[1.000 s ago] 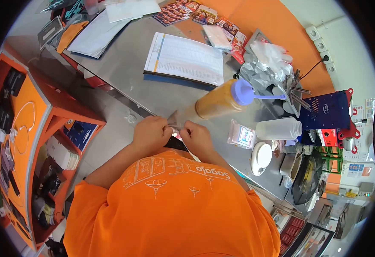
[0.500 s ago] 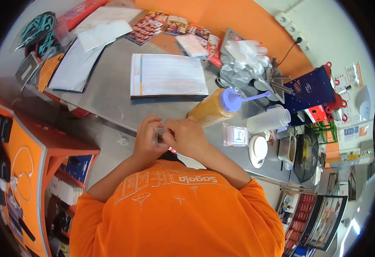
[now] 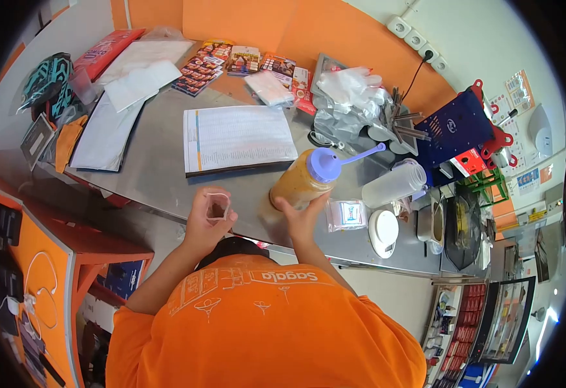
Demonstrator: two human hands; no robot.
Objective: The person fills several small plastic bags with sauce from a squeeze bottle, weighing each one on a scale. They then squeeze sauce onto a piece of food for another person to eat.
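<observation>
Metal worktop beneath an orange wall, seen from above through a wide, curved view. The left hand has its fingers curled around a clear plastic bag, whose mouth gapes upward between thumb and fingers. The right hand grips the lower body of a squeeze bottle with yellowish-brown contents, thumb on the side facing the left hand; the farther fingertips are hidden. Note the principal relation: the bottle lies to the right of the bag, apart from it, with the right hand nearer. Its long axis runs, in this view, from a base beside the right thumb outward to the purple cap, the spout pointing away from both hands. Whether the bottle is tilted or upright cannot be told. Beyond the left fingers lies a printed sheet; just beside the right fingers, a small packet.
</observation>
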